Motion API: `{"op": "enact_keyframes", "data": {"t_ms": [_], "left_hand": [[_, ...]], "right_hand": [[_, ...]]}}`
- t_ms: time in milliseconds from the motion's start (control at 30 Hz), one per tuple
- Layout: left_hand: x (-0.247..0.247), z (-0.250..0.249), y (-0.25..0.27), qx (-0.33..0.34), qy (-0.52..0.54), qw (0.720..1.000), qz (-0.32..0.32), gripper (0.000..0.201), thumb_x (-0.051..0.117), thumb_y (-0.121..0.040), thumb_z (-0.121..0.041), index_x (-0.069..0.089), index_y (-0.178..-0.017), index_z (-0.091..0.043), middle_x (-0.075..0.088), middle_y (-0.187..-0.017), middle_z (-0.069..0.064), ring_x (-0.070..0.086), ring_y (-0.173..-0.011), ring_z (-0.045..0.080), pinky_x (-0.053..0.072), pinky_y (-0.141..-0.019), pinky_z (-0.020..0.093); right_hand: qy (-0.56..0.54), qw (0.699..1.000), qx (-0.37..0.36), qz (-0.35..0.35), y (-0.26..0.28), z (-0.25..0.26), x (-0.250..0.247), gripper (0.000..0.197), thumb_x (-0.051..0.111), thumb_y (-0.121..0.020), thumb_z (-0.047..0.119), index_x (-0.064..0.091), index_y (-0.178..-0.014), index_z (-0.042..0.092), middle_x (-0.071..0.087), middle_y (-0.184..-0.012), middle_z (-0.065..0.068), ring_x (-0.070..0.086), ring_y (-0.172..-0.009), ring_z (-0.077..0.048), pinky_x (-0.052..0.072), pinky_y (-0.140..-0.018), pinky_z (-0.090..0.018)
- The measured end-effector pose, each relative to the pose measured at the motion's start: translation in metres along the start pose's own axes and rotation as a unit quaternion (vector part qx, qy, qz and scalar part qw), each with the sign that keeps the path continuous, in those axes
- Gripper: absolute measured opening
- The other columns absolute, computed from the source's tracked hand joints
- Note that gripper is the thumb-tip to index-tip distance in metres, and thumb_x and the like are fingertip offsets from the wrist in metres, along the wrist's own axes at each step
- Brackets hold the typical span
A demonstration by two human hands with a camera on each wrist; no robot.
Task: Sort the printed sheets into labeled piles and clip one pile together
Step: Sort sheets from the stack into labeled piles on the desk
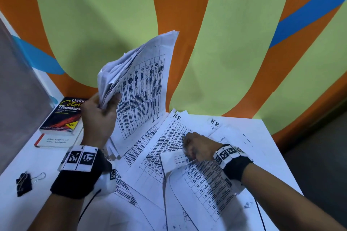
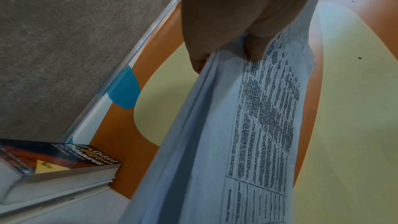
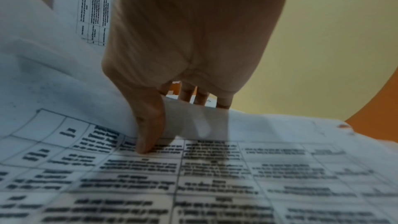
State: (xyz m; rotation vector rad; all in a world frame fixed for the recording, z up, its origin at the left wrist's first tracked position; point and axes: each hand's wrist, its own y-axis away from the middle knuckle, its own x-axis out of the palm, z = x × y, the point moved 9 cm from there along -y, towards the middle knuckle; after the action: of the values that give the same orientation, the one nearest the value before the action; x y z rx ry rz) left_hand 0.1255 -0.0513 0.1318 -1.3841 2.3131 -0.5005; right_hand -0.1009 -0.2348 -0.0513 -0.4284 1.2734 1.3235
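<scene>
Fingers (image 2: 254,47) of the left hand (image 1: 97,116) are curled tight round a thick sheaf of printed sheets (image 1: 139,84), held up off the bench, its soft, crumpled edges fanning apart at the top; the front page carries a dense black table and a handwritten "I.T" near its lower corner. Over on the right hand (image 1: 199,148), thumb and fingers pinch the curled edge of a single sheet (image 1: 202,180), thin enough to bow into an arch above the paper below. That wrist view is blurred, so how many fingers lie behind the page is hard to say. Under it lie more gridded pages, an H.R pile (image 1: 169,142) marked by hand at its top corner, overlapping others spread loosely across the white bench (image 1: 262,148); a second "H.R" mark shows further right. At the left edge sit two black binder clips (image 1: 24,184) with wire handles, well apart from the paper. Behind them a glossy thesaurus (image 1: 62,116) is stacked on a second book (image 1: 54,141). The wall (image 1: 234,33) behind is painted in broad curved bands of pale green, orange and blue, meeting a grey speckled panel (image 2: 75,40) on the left.
</scene>
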Motion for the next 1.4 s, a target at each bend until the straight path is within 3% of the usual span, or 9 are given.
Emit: {"op": "enact_keyframes", "data": {"t_ms": [167, 300, 567, 800, 933, 1033, 1200, 1267, 1400], "left_hand": [[-0.001, 0.002, 0.001, -0.014, 0.001, 1.0, 0.003, 0.016, 0.064, -0.083, -0.037, 0.054, -0.071, -0.034, 0.058, -0.074, 0.007, 0.047, -0.073, 0.015, 0.041, -0.066, 0.033], [-0.002, 0.002, 0.001, -0.021, 0.004, 1.0, 0.004, 0.015, 0.065, -0.083, -0.035, 0.058, -0.074, -0.026, 0.059, -0.077, 0.009, 0.047, -0.073, 0.016, 0.041, -0.067, 0.034], [-0.003, 0.006, 0.002, -0.017, -0.015, 1.0, 0.0, 0.025, 0.063, -0.082, -0.039, 0.06, -0.077, -0.014, 0.058, -0.071, 0.012, 0.046, -0.068, 0.015, 0.037, -0.054, 0.023], [-0.012, 0.011, 0.001, -0.014, -0.035, 0.999, -0.007, 0.023, 0.064, -0.086, -0.031, 0.059, -0.074, -0.011, 0.056, -0.066, 0.013, 0.038, -0.059, 0.005, 0.033, -0.05, 0.014], [-0.015, 0.012, 0.0, -0.019, -0.032, 0.999, -0.014, 0.02, 0.065, -0.086, -0.029, 0.055, -0.069, -0.032, 0.058, -0.071, 0.01, 0.045, -0.069, 0.014, 0.036, -0.056, 0.026], [-0.012, 0.008, 0.002, -0.014, -0.022, 1.0, -0.013, 0.012, 0.065, -0.084, -0.032, 0.058, -0.074, -0.027, 0.057, -0.067, 0.005, 0.047, -0.068, 0.013, 0.039, -0.056, 0.012], [-0.01, 0.009, 0.004, -0.021, -0.01, 1.0, 0.003, 0.016, 0.065, -0.083, -0.031, 0.055, -0.072, -0.036, 0.058, -0.068, 0.002, 0.048, -0.069, 0.014, 0.037, -0.053, 0.011], [-0.014, 0.01, 0.003, -0.024, -0.005, 1.0, 0.005, 0.016, 0.065, -0.084, -0.03, 0.056, -0.074, -0.038, 0.059, -0.063, -0.015, 0.048, -0.066, 0.008, 0.039, -0.054, 0.008], [-0.02, 0.013, 0.001, -0.039, -0.003, 0.999, -0.008, 0.003, 0.066, -0.085, -0.023, 0.064, -0.083, -0.023, 0.058, -0.068, -0.014, 0.049, -0.053, -0.006, 0.039, -0.054, 0.004]], "right_hand": [[-0.014, 1.0, -0.014, 0.007, -0.006, 0.015, 0.003, 0.017, 0.069, -0.058, -0.002, 0.066, -0.064, 0.014, 0.049, -0.113, 0.005, 0.055, -0.099, -0.016, 0.051, -0.08, -0.033], [-0.015, 1.0, -0.02, 0.0, -0.007, 0.019, 0.003, 0.022, 0.061, -0.057, -0.003, 0.064, -0.056, 0.019, 0.068, -0.082, 0.001, 0.06, -0.08, -0.012, 0.041, -0.081, -0.037], [-0.006, 0.996, -0.083, 0.009, -0.018, 0.059, 0.014, 0.018, 0.069, -0.061, 0.004, 0.069, -0.065, 0.022, 0.049, -0.124, 0.007, 0.038, -0.124, -0.015, 0.041, -0.096, -0.039], [-0.004, 0.994, -0.108, -0.004, -0.036, 0.073, 0.023, 0.013, 0.078, -0.06, 0.016, 0.072, -0.069, 0.022, 0.055, -0.085, 0.022, 0.054, -0.1, -0.011, 0.051, -0.085, -0.044], [-0.018, 0.995, -0.098, -0.006, -0.032, 0.075, 0.018, 0.014, 0.074, -0.061, 0.007, 0.071, -0.069, 0.019, 0.053, -0.104, 0.009, 0.052, -0.102, -0.016, 0.051, -0.081, -0.036], [-0.042, 0.994, -0.104, 0.014, -0.028, 0.083, 0.018, 0.015, 0.072, -0.065, 0.001, 0.07, -0.069, 0.015, 0.054, -0.108, 0.002, 0.055, -0.1, -0.017, 0.054, -0.078, -0.034], [-0.04, 0.994, -0.093, 0.038, -0.029, 0.086, 0.023, 0.012, 0.068, -0.072, -0.001, 0.071, -0.074, 0.011, 0.067, -0.079, 0.003, 0.062, -0.076, -0.011, 0.044, -0.06, -0.014], [-0.034, 0.994, -0.097, 0.042, -0.024, 0.083, 0.023, 0.02, 0.066, -0.069, -0.001, 0.07, -0.072, 0.018, 0.064, -0.074, 0.009, 0.061, -0.073, -0.009, 0.039, -0.06, -0.014], [-0.058, 0.995, -0.077, 0.038, -0.008, 0.066, 0.005, 0.032, 0.054, -0.062, -0.004, 0.064, -0.068, 0.026, 0.061, -0.072, 0.012, 0.059, -0.075, -0.01, 0.04, -0.068, -0.02]]}}
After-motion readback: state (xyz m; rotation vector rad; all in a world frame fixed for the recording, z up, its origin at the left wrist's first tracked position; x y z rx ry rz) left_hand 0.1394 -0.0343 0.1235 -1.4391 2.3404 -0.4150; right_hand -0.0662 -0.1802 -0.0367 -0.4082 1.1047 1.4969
